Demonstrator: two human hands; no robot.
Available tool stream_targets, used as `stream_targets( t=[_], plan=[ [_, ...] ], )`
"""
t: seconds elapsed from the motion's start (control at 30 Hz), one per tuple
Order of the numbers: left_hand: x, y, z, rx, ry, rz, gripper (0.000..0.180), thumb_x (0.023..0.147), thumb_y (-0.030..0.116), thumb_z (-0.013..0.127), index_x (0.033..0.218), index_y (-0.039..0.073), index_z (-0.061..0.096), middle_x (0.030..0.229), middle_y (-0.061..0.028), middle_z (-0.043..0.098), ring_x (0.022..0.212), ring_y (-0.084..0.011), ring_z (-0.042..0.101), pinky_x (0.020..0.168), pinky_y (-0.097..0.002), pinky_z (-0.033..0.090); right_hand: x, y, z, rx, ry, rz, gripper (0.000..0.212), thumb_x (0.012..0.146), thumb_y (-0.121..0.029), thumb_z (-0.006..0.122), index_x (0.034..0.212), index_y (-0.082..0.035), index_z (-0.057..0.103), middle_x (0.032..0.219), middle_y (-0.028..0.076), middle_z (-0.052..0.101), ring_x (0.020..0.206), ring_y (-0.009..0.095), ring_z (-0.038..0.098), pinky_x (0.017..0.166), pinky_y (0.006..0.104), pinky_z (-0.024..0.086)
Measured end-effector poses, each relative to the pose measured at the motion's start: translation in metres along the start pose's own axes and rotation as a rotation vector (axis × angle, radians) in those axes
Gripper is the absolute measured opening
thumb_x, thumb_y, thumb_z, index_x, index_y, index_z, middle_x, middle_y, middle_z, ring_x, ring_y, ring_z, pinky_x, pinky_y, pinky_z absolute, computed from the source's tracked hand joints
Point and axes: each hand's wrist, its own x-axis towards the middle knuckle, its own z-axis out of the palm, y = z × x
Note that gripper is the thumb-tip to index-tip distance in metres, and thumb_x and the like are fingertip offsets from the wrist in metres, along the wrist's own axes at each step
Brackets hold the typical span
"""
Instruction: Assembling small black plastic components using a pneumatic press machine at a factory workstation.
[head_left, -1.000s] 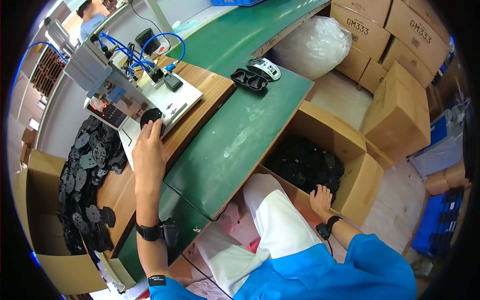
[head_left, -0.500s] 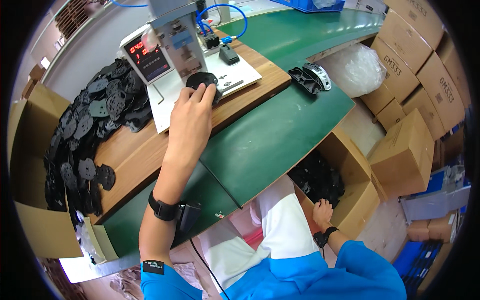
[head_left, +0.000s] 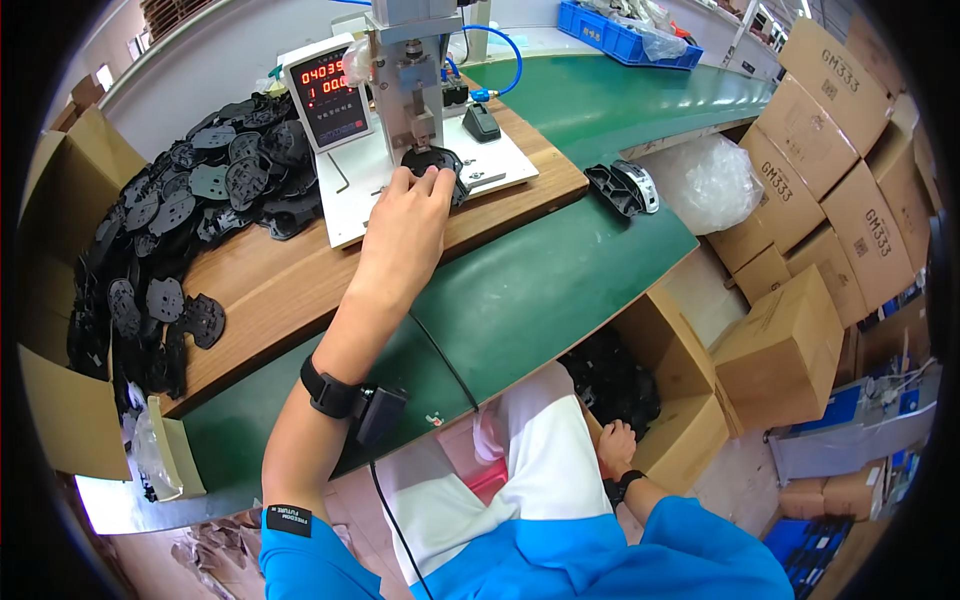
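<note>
Left hand (head_left: 408,225): palm down, fingers closed on the near edge of a round black part (head_left: 440,160); thumb hidden. The hold from the near side presumably left the fingers clear of the metal column above.
Round black part: over the white base plate (head_left: 345,218), just below the machine's head; apparently held to keep it lined up. Whether it rested or was slightly raised could not be told.
Machine (head_left: 412,100): stood on a wooden board (head_left: 275,300), within the left arm's reach.
Display (head_left: 330,98): beside the column, lit red, faced the person, likely for easy reading.
Right hand (head_left: 616,448): low, at the near side of an open box, fingers bent; whether it gripped anything could not be told.
Open box (head_left: 690,440): beside the right leg, below the green table (head_left: 560,265); loose black pieces (head_left: 612,378) lay inside, probably put there for a short drop of the arm.
Heap of flat black parts (head_left: 235,165): left of the machine, spread over the board, seemingly piled near for quick picking.
Silver-and-black shell (head_left: 625,188): table's right end, apart from the machine, perhaps to stay out of the way.
</note>
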Motion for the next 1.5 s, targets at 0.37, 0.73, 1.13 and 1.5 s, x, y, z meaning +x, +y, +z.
stream_targets(
  t=[0.37, 0.73, 1.13, 1.5],
  plan=[
    [0.0011, 0.0, 0.0032, 0.014, 0.034, 0.028, 0.039, 0.085, -0.002, 0.071, 0.122, -0.002, 0.06, 0.105, -0.0157, 0.072, 0.104, -0.0344, 0.065, 0.089, -0.0436, 0.058, 0.0009, -0.0003, -0.0046, -0.005, 0.001, -0.019, 0.036, 0.103, -0.031, 0.046, 0.111, -0.006, 0.072, 0.114, 0.019, 0.069, 0.108, 0.041, 0.064, 0.093, 0.0524, 0.053],
    [-0.0009, -0.0016, 0.0019, 0.012, 0.074, 0.055, 0.034, 0.086, -0.003, 0.068, 0.119, -0.002, 0.061, 0.104, -0.0165, 0.073, 0.102, -0.0344, 0.065, 0.089, -0.044, 0.057, -0.0008, -0.0072, -0.008, 0.01, -0.009, -0.001, 0.039, 0.104, -0.033, 0.044, 0.107, -0.005, 0.072, 0.11, 0.02, 0.072, 0.103, 0.043, 0.069, 0.089, 0.0534, 0.056],
    [-0.0004, -0.0004, 0.0027, 0.039, 0.083, 0.061, 0.031, 0.088, -0.001, 0.068, 0.118, -0.002, 0.061, 0.107, -0.0161, 0.073, 0.101, -0.0337, 0.065, 0.089, -0.043, 0.058, 0.0013, -0.0009, -0.0019, 0.039, 0.013, -0.013, 0.04, 0.103, -0.034, 0.043, 0.103, -0.006, 0.071, 0.104, 0.021, 0.074, 0.095, 0.042, 0.072, 0.084, 0.0538, 0.057],
    [0.0001, -0.0019, 0.0055, 0.045, 0.081, 0.056, 0.028, 0.088, -0.002, 0.067, 0.115, -0.002, 0.062, 0.106, -0.0156, 0.073, 0.103, -0.0334, 0.065, 0.09, -0.0427, 0.058, 0.0039, -0.0007, 0.0009, 0.028, 0.014, -0.014, 0.039, 0.103, -0.034, 0.044, 0.102, -0.007, 0.072, 0.101, 0.02, 0.075, 0.093, 0.042, 0.072, 0.082, 0.0535, 0.057]
  ],
)
